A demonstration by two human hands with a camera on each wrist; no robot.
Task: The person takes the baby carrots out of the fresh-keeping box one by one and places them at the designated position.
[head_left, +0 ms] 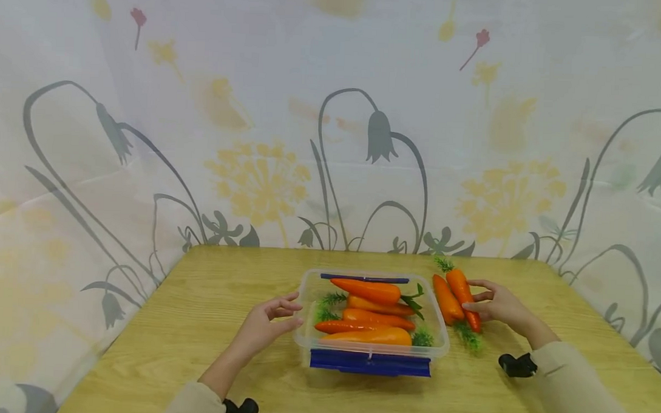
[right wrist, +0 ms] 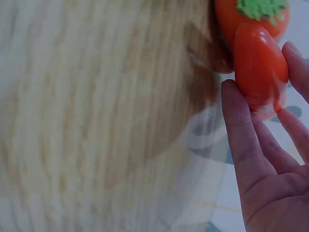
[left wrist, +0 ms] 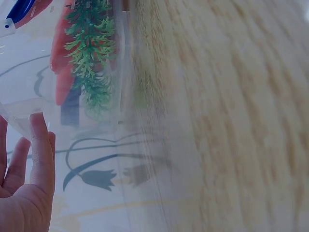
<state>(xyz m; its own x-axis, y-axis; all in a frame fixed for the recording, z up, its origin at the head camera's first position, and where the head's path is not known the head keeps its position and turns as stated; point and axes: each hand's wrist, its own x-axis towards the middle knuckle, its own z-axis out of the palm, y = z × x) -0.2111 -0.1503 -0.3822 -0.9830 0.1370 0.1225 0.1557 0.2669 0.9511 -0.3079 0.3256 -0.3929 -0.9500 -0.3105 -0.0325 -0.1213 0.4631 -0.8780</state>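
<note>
A person's bare left hand (head_left: 259, 327), reaching out of a beige sleeve (head_left: 195, 402) with a small black device (head_left: 240, 410) at the wrist, is at the far left of the work. Its fingers are loosely extended and its thumb apart, at the left wall of a clear plastic rectangular container (head_left: 353, 349); whether they touch it, I cannot tell. The container stands in the middle of a yellowish wood-grain table (head_left: 156, 346), with a dark blue clip (head_left: 370, 362) along its front. Inside lie five visible glossy orange carrots (head_left: 378, 318), roughly side by side and crosswise, with feathery green leaves (head_left: 422, 338) at both ends of the pile.

Just right of the container lies a plump orange carrot (head_left: 445, 300), its green tuft (head_left: 470, 339) toward the person. Beside and partly over it is a tapered orange-red carrot (head_left: 460, 288), tip toward the person (its own tuft points away). The right hand (head_left: 500, 308) pinches this second carrot between thumb and fingers; whether it is off the table is unclear. A second beige sleeve (head_left: 581, 385) and black device (head_left: 518, 365) follow. Behind everything hangs a pale cloth (head_left: 292, 59) printed with grey and yellow flowers.
</note>
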